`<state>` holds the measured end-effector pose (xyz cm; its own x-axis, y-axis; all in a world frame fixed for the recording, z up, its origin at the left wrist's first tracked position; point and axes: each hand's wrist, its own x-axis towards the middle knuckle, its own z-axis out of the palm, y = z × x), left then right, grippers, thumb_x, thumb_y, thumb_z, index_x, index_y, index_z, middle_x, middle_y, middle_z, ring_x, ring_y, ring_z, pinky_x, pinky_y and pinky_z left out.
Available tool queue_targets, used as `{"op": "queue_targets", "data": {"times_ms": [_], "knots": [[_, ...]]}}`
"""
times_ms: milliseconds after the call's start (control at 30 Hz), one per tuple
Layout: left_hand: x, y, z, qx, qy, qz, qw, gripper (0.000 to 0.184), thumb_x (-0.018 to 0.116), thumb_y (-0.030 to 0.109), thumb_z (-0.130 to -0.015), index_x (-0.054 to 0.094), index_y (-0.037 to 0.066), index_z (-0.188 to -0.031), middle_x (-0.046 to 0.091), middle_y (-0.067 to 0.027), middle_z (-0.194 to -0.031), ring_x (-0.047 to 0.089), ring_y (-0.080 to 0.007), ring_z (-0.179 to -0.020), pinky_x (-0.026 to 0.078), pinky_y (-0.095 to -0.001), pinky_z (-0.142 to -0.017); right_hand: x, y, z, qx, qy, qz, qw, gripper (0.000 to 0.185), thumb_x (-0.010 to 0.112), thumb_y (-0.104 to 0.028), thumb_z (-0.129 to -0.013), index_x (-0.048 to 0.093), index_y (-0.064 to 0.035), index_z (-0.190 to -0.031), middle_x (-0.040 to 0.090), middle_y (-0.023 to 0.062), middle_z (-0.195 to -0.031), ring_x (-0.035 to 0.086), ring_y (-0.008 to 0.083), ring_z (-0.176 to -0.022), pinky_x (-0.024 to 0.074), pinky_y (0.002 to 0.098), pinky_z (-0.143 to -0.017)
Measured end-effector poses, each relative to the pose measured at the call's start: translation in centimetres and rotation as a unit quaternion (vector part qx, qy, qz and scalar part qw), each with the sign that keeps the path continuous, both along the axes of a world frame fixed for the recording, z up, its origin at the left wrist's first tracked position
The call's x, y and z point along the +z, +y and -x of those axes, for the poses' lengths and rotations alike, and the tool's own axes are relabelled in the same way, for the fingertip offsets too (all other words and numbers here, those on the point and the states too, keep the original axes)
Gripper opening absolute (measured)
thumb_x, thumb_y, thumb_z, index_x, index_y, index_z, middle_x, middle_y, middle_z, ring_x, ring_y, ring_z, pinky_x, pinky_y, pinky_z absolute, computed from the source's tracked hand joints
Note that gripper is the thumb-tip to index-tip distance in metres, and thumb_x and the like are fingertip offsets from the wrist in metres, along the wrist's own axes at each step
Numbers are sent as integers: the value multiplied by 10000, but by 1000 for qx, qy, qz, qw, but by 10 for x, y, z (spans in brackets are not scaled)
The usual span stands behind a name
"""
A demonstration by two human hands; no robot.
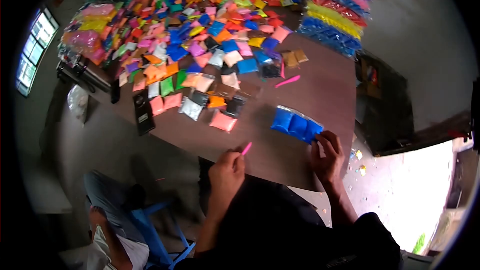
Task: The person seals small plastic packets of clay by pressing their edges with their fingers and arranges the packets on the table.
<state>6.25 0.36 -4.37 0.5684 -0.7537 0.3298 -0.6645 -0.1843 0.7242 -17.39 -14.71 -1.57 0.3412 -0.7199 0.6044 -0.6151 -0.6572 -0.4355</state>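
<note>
My left hand [227, 172] is closed around a small pink plastic stick [246, 148], whose tip pokes out above the fingers at the table's near edge. With its fingertips, my right hand [327, 157] pinches the right end of a strip of joined blue packets [297, 126] on the brown table. A second pink plastic tool [287, 81], flat at one end, lies beyond the strip. Left of the strip are a coral packet [223, 120] and a black packet [235, 105].
Many coloured packets [215, 27] cover the far and left table. Stacked bagged strips [337, 7] stand at the back right. A black phone-like object [143, 114] lies at the left edge. Another person [112, 235] sits lower left by a blue stool [157, 232].
</note>
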Motion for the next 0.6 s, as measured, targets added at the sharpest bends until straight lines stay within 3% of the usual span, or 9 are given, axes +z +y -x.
{"op": "queue_targets", "data": {"times_ms": [167,300,600], "knots": [[11,-9,0,14,-82,-5,996,88,719,122,-862,666,77,-917,690,-124,-875,673,-352,-705,549,-423,-611,20,9,-13,44,-30,-22,998,262,752,40,-761,705,-51,-1002,682,153,-1031,700,327,-898,588,392,-756],[8,-17,-6,1,-124,3,992,99,748,114,-819,674,87,-878,654,-93,-846,665,-333,-720,546,-416,-616,35,5,-33,107,-43,-28,993,241,737,65,-764,700,-59,-968,687,128,-983,695,317,-833,581,380,-723],[10,-20,-20,-21,-88,36,995,140,786,133,-796,700,96,-900,653,-88,-851,665,-312,-708,544,-384,-612,66,-38,-107,233,15,1,972,235,736,10,-763,694,-71,-979,672,103,-993,678,312,-835,571,396,-702]]}}
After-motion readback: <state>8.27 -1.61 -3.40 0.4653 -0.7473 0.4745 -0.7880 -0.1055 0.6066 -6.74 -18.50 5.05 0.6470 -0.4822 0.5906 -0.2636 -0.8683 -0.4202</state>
